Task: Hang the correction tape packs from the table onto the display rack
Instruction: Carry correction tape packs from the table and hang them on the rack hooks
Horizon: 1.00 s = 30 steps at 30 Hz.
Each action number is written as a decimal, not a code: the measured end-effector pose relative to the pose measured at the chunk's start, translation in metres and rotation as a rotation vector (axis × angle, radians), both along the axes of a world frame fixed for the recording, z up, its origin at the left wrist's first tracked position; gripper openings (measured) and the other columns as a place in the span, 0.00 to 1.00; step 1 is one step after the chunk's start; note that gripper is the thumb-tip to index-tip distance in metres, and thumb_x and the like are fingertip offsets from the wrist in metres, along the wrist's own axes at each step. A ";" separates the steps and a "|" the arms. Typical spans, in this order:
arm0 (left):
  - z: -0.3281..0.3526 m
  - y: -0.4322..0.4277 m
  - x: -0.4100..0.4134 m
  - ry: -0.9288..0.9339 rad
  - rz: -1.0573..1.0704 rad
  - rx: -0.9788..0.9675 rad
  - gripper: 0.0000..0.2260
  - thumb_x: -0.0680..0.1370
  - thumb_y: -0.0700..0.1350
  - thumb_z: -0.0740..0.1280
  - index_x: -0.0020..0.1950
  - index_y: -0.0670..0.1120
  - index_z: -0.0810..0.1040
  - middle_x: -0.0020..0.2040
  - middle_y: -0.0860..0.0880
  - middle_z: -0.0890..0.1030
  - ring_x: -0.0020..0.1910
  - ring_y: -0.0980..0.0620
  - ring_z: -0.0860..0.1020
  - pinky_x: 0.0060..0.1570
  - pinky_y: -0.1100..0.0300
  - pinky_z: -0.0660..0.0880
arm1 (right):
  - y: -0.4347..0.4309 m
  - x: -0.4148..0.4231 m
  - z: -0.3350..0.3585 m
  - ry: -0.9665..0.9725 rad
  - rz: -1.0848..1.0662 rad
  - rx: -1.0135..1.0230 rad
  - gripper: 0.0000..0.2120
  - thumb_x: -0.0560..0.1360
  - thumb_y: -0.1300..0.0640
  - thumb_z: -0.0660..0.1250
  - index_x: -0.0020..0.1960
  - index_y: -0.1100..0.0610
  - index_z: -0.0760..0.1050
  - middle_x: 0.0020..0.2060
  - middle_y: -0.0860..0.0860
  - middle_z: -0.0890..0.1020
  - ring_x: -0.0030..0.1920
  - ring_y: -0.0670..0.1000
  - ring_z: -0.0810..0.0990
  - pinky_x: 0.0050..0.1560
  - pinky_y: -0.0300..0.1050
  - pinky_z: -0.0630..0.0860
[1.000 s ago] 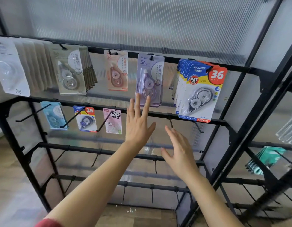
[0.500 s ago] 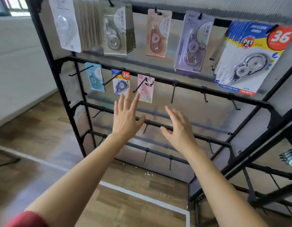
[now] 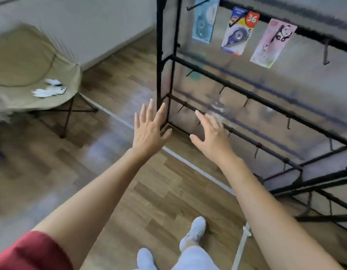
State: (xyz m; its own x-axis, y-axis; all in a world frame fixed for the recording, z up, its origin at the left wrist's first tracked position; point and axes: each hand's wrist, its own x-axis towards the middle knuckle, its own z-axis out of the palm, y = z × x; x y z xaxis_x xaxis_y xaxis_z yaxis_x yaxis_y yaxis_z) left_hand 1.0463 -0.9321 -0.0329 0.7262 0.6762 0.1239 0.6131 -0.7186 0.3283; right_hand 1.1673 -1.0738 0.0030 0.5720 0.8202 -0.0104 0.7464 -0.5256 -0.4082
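Since both are holding nothing, the left hand (image 3: pixel 149 129) and right hand (image 3: pixel 211 137) are hovering spread wide, likely free for fetching; three packs (image 3: pixel 237 32) are hanging on the rack (image 3: pixel 161 55) above the right hand, no table showing.

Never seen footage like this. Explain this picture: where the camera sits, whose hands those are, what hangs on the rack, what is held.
No machine here: a person wears a camera on the head, so you look forward and down along both bare arms. The left hand and right hand are spread open before a black metal display rack and hold nothing. Three correction tape packs hang on its hooks: a light blue pack, a yellow-and-blue pack with a red 36, and a pink panda pack. At left stands a beige folding chair with a white phone on it. No table is in view.
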 end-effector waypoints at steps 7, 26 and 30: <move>-0.036 0.029 -0.134 0.110 0.245 -0.070 0.32 0.79 0.57 0.60 0.78 0.53 0.50 0.79 0.46 0.45 0.77 0.44 0.44 0.73 0.46 0.42 | 0.070 -0.100 -0.035 0.056 0.219 -0.122 0.33 0.77 0.48 0.63 0.77 0.48 0.53 0.74 0.56 0.58 0.74 0.56 0.55 0.70 0.53 0.55; -0.056 0.095 -0.406 0.113 1.132 -0.239 0.30 0.79 0.57 0.58 0.78 0.55 0.50 0.79 0.48 0.46 0.77 0.46 0.45 0.74 0.47 0.42 | 0.288 -0.340 -0.061 -0.057 1.046 -0.295 0.34 0.78 0.46 0.60 0.78 0.46 0.45 0.77 0.56 0.52 0.76 0.57 0.49 0.73 0.53 0.49; -0.049 0.125 -0.476 0.094 1.249 -0.221 0.29 0.80 0.58 0.58 0.78 0.56 0.50 0.79 0.47 0.48 0.77 0.45 0.46 0.74 0.48 0.44 | 0.332 -0.413 -0.058 -0.042 1.119 -0.235 0.34 0.78 0.47 0.61 0.78 0.47 0.47 0.77 0.57 0.50 0.76 0.58 0.47 0.73 0.54 0.48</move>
State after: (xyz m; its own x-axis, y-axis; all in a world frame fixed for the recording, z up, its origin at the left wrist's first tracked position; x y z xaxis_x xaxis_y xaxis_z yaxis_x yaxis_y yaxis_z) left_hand 0.5705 -0.8067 -0.0816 -0.4174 0.9037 -0.0956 0.8584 0.4266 0.2850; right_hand 0.7546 -0.7418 -0.0554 -0.4741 0.8503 -0.2286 0.8546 0.3820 -0.3517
